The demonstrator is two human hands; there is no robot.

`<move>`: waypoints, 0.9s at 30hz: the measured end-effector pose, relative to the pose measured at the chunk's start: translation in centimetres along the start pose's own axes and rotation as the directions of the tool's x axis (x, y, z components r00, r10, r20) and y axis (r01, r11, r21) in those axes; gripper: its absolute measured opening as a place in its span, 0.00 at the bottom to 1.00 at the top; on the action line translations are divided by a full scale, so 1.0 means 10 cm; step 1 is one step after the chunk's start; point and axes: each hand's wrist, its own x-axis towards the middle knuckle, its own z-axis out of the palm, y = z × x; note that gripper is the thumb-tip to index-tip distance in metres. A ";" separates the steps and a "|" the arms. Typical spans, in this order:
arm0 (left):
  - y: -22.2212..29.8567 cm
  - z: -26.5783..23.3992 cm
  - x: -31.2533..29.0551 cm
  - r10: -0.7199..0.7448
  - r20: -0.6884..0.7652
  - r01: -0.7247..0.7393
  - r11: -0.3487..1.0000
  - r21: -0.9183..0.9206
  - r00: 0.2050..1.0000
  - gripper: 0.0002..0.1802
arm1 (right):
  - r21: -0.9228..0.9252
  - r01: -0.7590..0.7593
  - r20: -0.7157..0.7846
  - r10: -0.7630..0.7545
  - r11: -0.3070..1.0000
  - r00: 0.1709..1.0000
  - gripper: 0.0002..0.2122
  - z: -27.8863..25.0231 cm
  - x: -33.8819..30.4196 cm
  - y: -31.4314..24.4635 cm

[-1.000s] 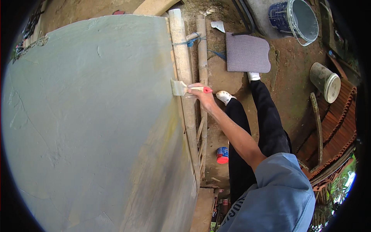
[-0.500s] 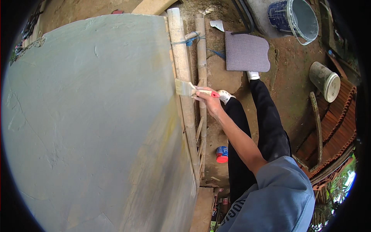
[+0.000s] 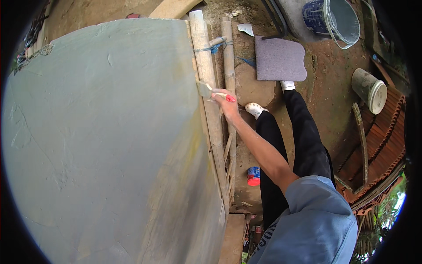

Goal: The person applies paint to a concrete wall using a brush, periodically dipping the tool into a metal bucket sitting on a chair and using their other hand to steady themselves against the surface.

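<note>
My right hand [image 3: 226,105] is closed around the handle of a flat paintbrush [image 3: 227,97], whose handle is pale with a red end. The brush's wide bristles, a little blurred, lie at the right edge of a large grey plastered wall [image 3: 110,114]; whether they press on it I cannot tell. Yellowish and dark streaks run over the wall's lower right part. Directly under the brush and hand stands a bamboo pole [image 3: 213,119], beside a thinner bamboo pole [image 3: 229,66], the two tied with blue cord [image 3: 214,48]. My left hand is out of view.
Past my feet are a grey padded seat [image 3: 280,59] and a blue bucket [image 3: 316,20] with a wire handle. A whitish bucket [image 3: 369,91] lies tilted by stacked reddish roof tiles [image 3: 373,149]. Beside my leg sits a small blue and red can [image 3: 253,176].
My right hand has moved up and left along the wall's edge, bringing the paintbrush with it. The brush's bristles now sit higher beside the bamboo pole.
</note>
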 end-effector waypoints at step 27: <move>-0.06 -0.05 0.04 0.022 -0.014 -0.022 0.999 0.023 1.000 0.22 | -0.238 0.161 0.221 -0.108 0.958 0.969 0.08 0.53 -0.71 -0.34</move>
